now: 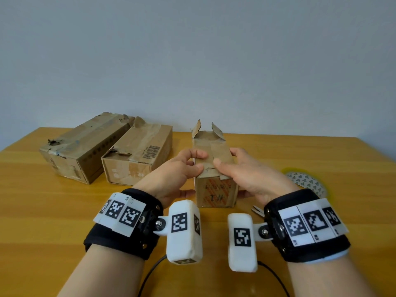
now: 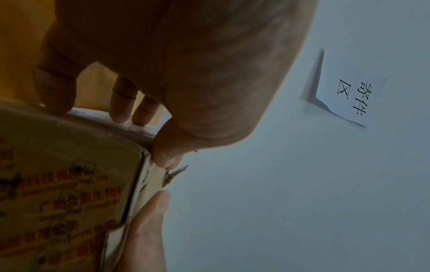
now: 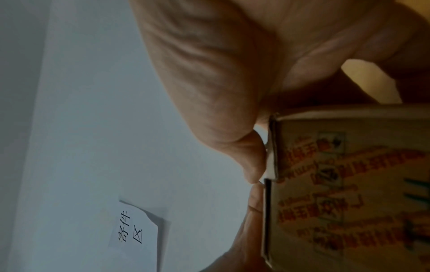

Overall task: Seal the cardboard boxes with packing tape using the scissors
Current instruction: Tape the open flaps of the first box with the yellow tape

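A narrow brown cardboard box with red print on its near end (image 1: 216,189) lies lengthwise at the middle of the yellow wooden worktop (image 1: 42,211), its far end flaps standing open and ragged. The left hand (image 1: 177,174) grips the box from its left side, thumb and forefinger pinching the top flap near the front edge while the other fingers rest against the left wall; in the left wrist view the fingertips (image 2: 123,112) sit along the box's edge and the thumb presses the flap. The right hand (image 1: 246,174) grips the box from the right side in the same way, its thumb on the top flap just beside the left thumb, the remaining fingers curled round the right wall. Both wrists wear black straps with white marker blocks. Two larger worn brown cardboard boxes lie well to the left: one with a torn corner (image 1: 83,146) and, just beside it, one with a barcode label (image 1: 137,155). A roll of packing tape with a green-patterned face (image 1: 306,183) lies flat to the right of the right hand. The metal tips of scissors (image 1: 258,211) show just beside the right wrist strap, the rest hidden.
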